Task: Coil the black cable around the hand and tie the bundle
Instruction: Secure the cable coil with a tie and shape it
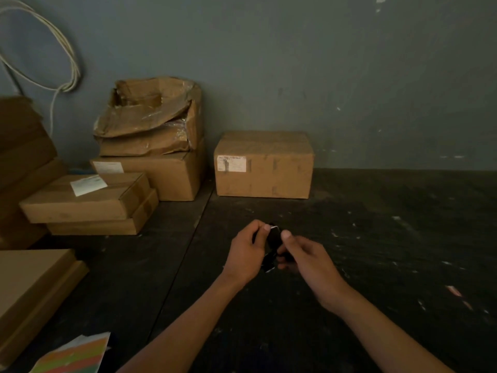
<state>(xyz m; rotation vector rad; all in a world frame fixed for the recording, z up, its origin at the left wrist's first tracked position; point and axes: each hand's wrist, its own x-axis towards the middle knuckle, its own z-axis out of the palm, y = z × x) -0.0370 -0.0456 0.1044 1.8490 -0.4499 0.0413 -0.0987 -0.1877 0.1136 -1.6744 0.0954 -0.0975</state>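
Note:
A small black cable bundle [272,244] hangs between my two hands over the dark floor. My left hand [246,254] grips its left side, thumb and fingers curled round it, and pinches a thin white tie [274,227] at the bundle's top. My right hand [304,255] holds the bundle's right side, thumb raised near the top and fingers curled beneath it. The dim light hides how the cable's turns lie and whether the tie is fastened.
A sealed cardboard box [265,165] stands against the wall ahead. Stacked and crushed boxes [150,146] fill the left, with flat boxes [86,203] nearer. A white cable loop [67,76] hangs on the wall. Coloured paper [78,356] lies bottom left on the floor.

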